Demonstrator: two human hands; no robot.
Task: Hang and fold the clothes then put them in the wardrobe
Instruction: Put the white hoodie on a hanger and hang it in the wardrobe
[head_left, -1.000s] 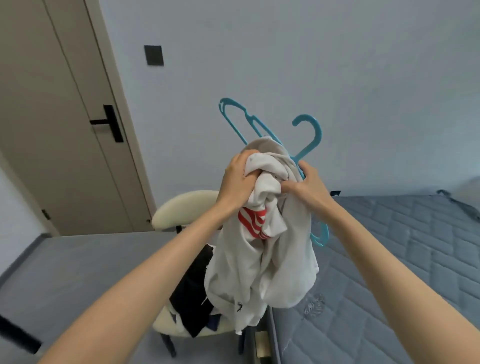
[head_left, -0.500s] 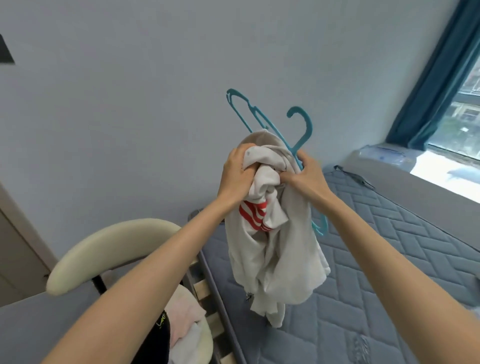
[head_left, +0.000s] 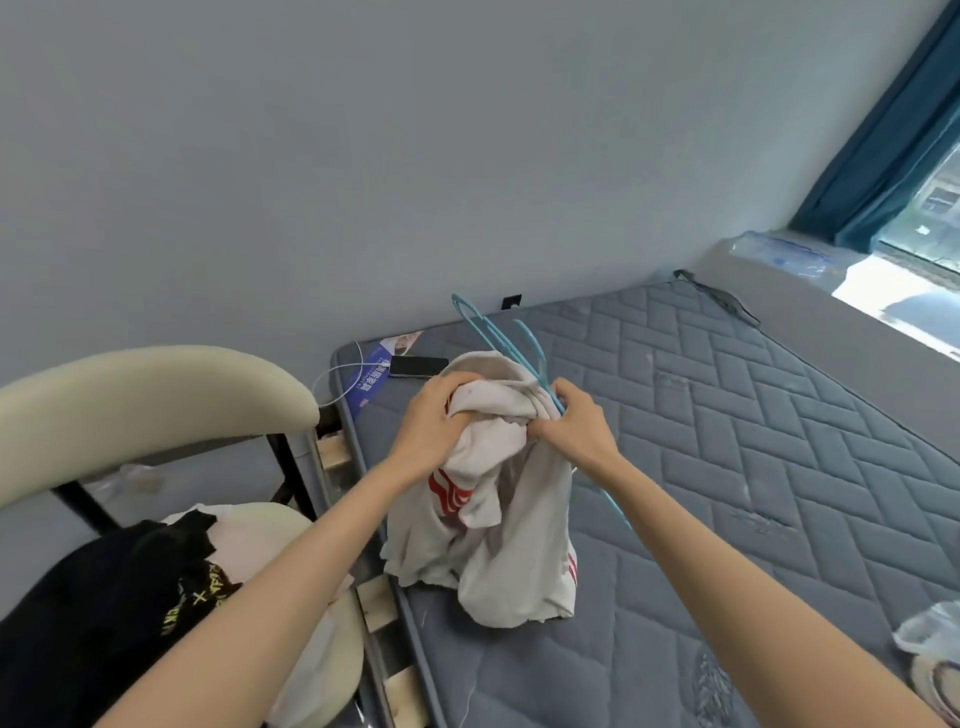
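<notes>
A crumpled white garment with red stripes (head_left: 493, 530) hangs bunched from both my hands over the grey mattress (head_left: 753, 467), and its lower hem touches the mattress. My left hand (head_left: 434, 426) grips the top of the cloth. My right hand (head_left: 574, 426) grips the cloth together with a light blue plastic hanger (head_left: 498, 338). The hanger's hook and one shoulder stick up behind the garment; the rest of it is hidden by cloth and by my right arm.
A cream chair (head_left: 156, 395) at the left holds a black printed garment (head_left: 104, 613) and a pale one. A phone (head_left: 415, 366) with a white cable lies at the mattress corner. Bare bed slats (head_left: 374, 597) show beside the mattress. A window and teal curtain (head_left: 883, 130) are at the right.
My view has swung right and down, from the door to the bed. Both hands have lowered the garment and hanger until the cloth rests on the mattress. The grips are unchanged.
</notes>
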